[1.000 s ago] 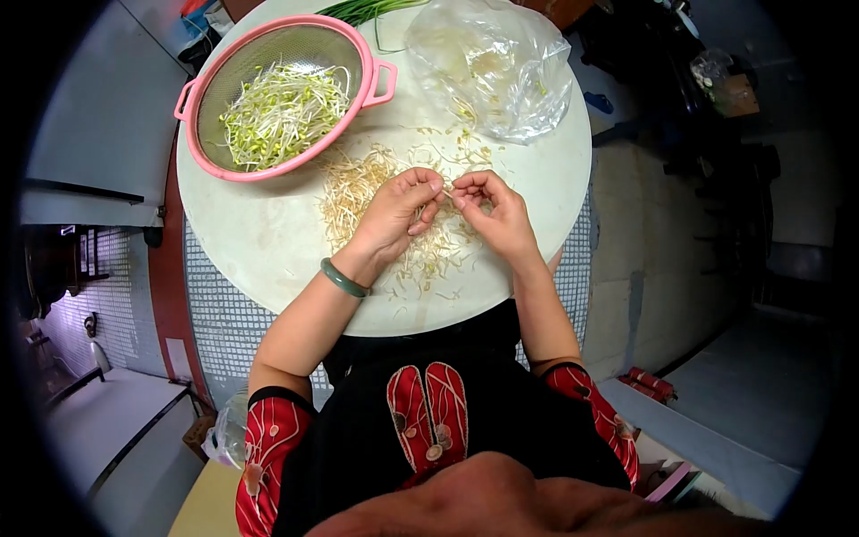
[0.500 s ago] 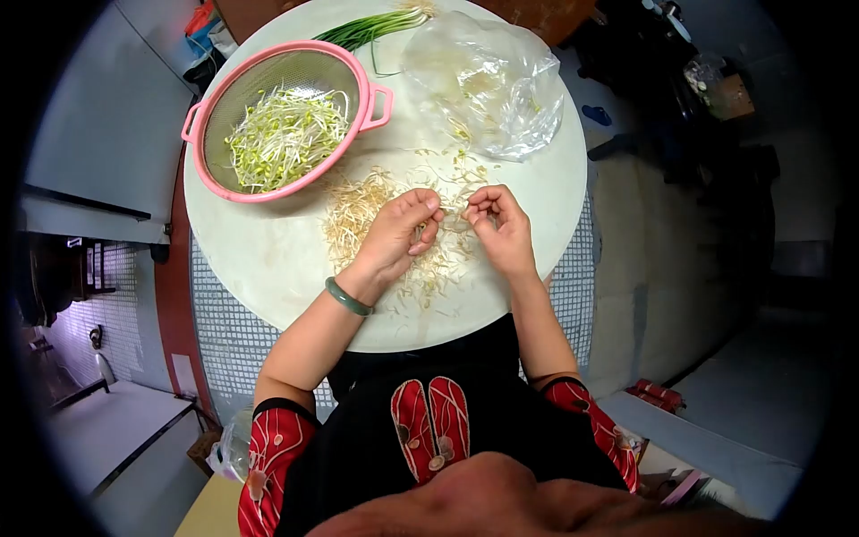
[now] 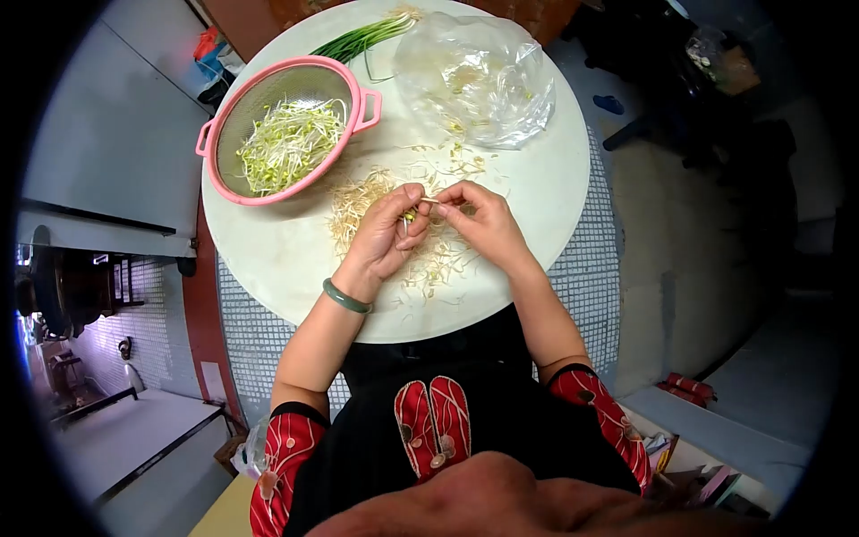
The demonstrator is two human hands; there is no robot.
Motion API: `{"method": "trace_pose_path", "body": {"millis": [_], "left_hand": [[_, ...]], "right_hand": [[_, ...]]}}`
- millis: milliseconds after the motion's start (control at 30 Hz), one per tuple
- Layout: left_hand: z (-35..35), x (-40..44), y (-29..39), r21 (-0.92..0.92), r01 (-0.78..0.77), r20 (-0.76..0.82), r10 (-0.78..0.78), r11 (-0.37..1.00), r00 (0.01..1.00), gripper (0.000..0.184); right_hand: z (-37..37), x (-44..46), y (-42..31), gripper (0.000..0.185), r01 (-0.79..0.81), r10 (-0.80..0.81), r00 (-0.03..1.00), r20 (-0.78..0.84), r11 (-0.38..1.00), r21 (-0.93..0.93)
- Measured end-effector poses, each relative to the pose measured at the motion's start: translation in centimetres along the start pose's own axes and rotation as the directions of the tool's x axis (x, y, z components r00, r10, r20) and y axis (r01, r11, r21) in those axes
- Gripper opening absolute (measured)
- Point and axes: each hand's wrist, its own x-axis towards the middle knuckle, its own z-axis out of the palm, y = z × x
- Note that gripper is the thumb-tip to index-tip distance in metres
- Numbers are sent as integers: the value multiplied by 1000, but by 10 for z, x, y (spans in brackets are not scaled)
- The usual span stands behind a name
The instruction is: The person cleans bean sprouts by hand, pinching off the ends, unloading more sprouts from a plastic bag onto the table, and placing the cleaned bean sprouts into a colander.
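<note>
My left hand (image 3: pixel 383 236), with a green bangle (image 3: pixel 347 296) on its wrist, is closed on a bean sprout (image 3: pixel 429 200). The sprout's yellow-green head shows by the left fingers, and its pale end reaches my right hand (image 3: pixel 490 225). There the right thumb and forefinger pinch it. Beneath and beside both hands lies a loose pile of thin, brownish sprout roots (image 3: pixel 356 208). Farther up and left, a pink-rimmed mesh colander (image 3: pixel 365 109) holds many bean sprouts (image 3: pixel 291 148) with white stems and yellow-green heads.
The round white table (image 3: pixel 277 268) carries everything. A crumpled clear plastic bag (image 3: pixel 474 80) lies at its far right side, with a bunch of spring onions (image 3: pixel 362 38) at the far edge. Scattered root bits (image 3: pixel 461 163) lie near the bag. A blue slipper (image 3: pixel 608 105) is on the floor.
My hands have come together; the right has moved left to pinch the sprout's end beside the left fingers. The whole view has shifted slightly.
</note>
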Motion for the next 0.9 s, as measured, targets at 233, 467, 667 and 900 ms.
{"method": "trace_pose_path", "body": {"millis": [233,467,667,900], "left_hand": [[-4,-23,15,-45,-123,-146,115,991,983,10],[2,-46,129,658,-489,-32,670,572,741,4],[-54,-30,176,947,9,222,675,-322,704,16],[-23,-25,156,589,275,419,579,-760,700,16]], "right_hand": [[-11,-11,1,17,125,-120,992,50,984,-128],[-83,-52,32,12,256,-295,856,-425,955,-147],[-152,-95,217,27,146,313,518,-796,884,444],[-34,-104,354,33,-363,965,212,-154,224,905]]}}
